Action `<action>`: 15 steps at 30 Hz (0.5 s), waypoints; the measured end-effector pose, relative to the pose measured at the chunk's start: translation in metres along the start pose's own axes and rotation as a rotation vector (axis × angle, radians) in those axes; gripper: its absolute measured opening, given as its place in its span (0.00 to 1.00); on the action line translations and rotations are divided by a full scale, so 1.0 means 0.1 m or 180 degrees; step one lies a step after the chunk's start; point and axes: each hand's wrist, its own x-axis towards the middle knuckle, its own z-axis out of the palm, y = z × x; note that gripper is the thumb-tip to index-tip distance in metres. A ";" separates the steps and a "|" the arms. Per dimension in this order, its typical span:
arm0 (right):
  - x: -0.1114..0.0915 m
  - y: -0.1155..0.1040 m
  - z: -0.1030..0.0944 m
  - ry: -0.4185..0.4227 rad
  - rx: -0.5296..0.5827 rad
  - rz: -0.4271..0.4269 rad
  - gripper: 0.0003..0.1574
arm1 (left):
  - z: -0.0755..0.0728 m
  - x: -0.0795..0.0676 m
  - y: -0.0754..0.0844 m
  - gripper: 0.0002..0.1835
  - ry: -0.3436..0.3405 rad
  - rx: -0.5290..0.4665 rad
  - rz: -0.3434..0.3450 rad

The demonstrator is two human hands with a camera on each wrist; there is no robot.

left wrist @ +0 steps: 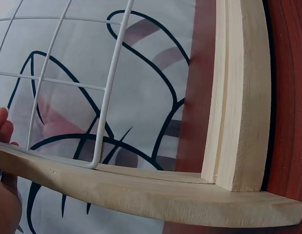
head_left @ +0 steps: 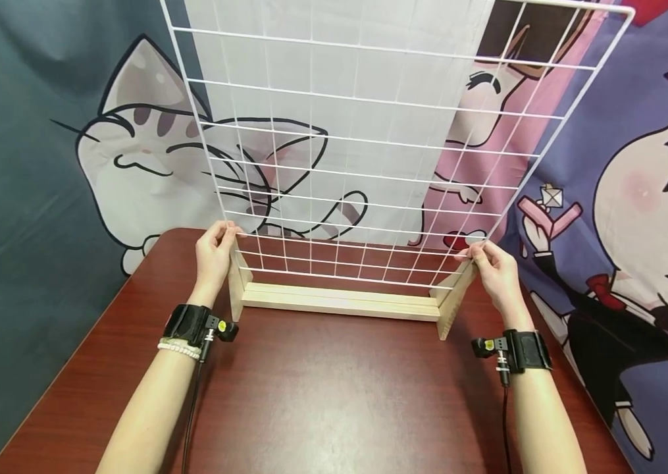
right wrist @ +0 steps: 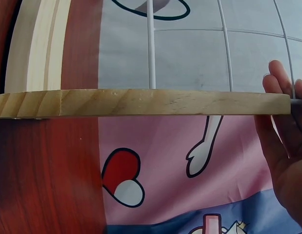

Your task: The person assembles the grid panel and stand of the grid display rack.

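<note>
A white wire grid panel [head_left: 310, 42] stands nearly upright at a pale wooden stand [head_left: 339, 299], between its two side pieces. Its bottom wire hangs a little above the crossbar, and its lower corner [left wrist: 95, 165] lies along the inner face of the left side piece [left wrist: 141, 192]. My left hand [head_left: 213, 255] pinches the panel's left edge at the top of that piece. At the other end, my right hand [head_left: 498, 273] grips the right edge by the top of the right side piece [right wrist: 141, 103]. Some fingertips are hidden behind wood and wire.
The stand sits on a reddish-brown table [head_left: 322, 388], close to its far edge. Behind it hangs a cartoon-printed cloth [head_left: 150, 164], with another at the right [head_left: 636, 263]. Each wrist wears a black strap with a small camera and a cable.
</note>
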 end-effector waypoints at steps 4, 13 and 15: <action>0.02 0.00 0.02 0.0023 0.0012 0.0032 0.15 | 0.01 0.00 0.03 0.12 0.0057 0.0136 0.0054; -0.01 -0.10 0.01 -0.0030 -0.0199 0.0115 0.14 | 0.01 0.06 -0.29 0.11 0.0183 0.0469 0.0098; -0.01 -0.10 0.00 -0.0045 -0.0253 0.0102 0.14 | 0.01 0.06 -0.31 0.11 0.0189 0.0464 0.0097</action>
